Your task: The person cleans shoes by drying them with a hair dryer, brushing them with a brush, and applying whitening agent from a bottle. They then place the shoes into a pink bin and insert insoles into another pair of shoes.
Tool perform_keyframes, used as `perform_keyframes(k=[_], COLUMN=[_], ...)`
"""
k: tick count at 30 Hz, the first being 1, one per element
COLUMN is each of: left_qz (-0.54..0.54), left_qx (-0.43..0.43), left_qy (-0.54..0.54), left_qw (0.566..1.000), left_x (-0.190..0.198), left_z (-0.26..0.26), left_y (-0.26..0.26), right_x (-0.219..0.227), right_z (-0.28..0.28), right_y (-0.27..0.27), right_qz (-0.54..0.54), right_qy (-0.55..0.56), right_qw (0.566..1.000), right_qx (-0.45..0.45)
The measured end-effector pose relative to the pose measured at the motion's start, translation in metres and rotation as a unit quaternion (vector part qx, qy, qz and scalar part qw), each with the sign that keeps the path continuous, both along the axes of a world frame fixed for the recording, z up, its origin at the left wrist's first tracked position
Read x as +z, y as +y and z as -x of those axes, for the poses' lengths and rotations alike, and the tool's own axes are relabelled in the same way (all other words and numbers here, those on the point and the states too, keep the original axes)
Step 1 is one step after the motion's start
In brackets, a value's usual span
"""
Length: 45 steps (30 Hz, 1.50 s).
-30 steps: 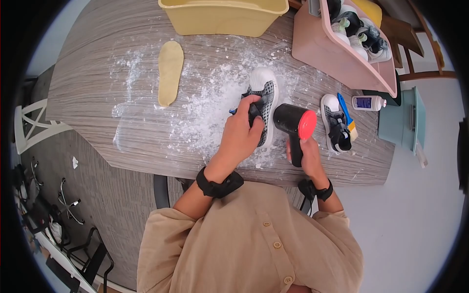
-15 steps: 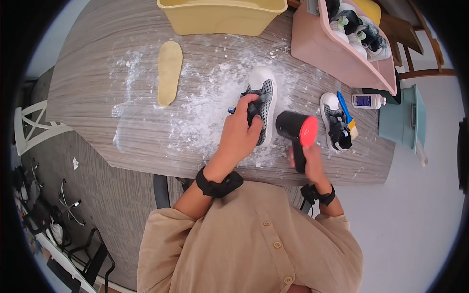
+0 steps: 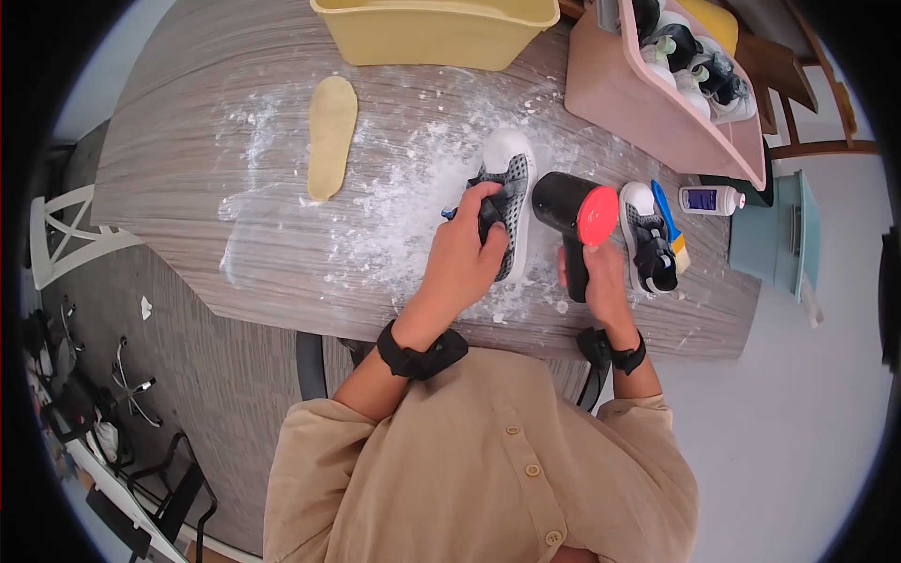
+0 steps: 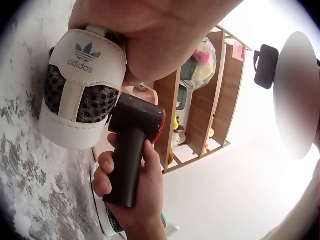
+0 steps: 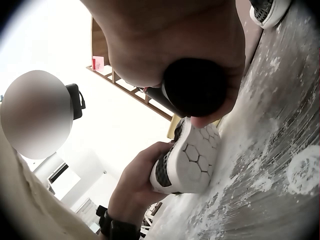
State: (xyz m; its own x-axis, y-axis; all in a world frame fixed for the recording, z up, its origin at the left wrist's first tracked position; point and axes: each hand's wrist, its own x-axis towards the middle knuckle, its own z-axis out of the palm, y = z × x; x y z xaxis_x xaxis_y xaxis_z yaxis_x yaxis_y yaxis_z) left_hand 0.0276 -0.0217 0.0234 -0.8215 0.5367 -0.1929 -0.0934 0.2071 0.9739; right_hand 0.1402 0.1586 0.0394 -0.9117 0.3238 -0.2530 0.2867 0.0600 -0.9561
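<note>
My left hand grips a black-and-white sneaker at its opening, fingers and thumb curled over the straps. The toe points away from me; the adidas heel shows in the left wrist view. In the right wrist view its hexagon-patterned sole faces my right hand, the shoe tipped up over the powdery table. My right hand is wrapped round the handle of a black hair dryer with a red end cap. Its barrel is aimed at the sneaker's side, a small gap between them.
White powder is spread over the wood-grain table. A beige insole lies left. On the right are another sneaker, a blue-handled brush and a white bottle. Behind stand a yellow bin and a pink bin of shoes.
My right hand dipped the hair dryer slightly towards me, then raised it farther forward, up along the sneaker's side. The left hand and sneaker have stayed almost in place.
</note>
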Motion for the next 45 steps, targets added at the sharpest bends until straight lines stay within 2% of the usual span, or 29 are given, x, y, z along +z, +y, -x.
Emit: perform_keyframes(k=[8,10,13,20,28,45], left_qz=[-0.001,-0.002,-0.033,-0.015,-0.01,0.019], left_qx=[-0.01,-0.008,0.007,-0.01,-0.009,-0.022], left_qy=[-0.002,-0.002,0.056,0.04,0.046,0.017], left_qw=[1.0,1.0,0.998,0.999,0.999,0.999], left_x=[0.0,-0.001,-0.008,-0.003,-0.004,0.004], left_z=[0.0,-0.001,-0.002,-0.003,-0.005,-0.005], left_y=[0.001,0.002,0.004,0.002,0.002,0.003], right_x=[0.002,-0.002,-0.004,-0.002,0.005,0.012], right_z=[-0.015,-0.021,-0.026,-0.012,-0.015,-0.034], right_y=[-0.007,-0.005,-0.006,-0.002,-0.005,-0.005], right_qz=[-0.08,-0.069,-0.046,-0.032,-0.064,-0.022], right_qy=[-0.015,-0.023,-0.013,-0.007,-0.037,-0.068], right_qw=[0.995,0.996,0.998,0.999,0.997,0.996], right_qx=[0.056,0.054,0.045,-0.012,0.022,0.058])
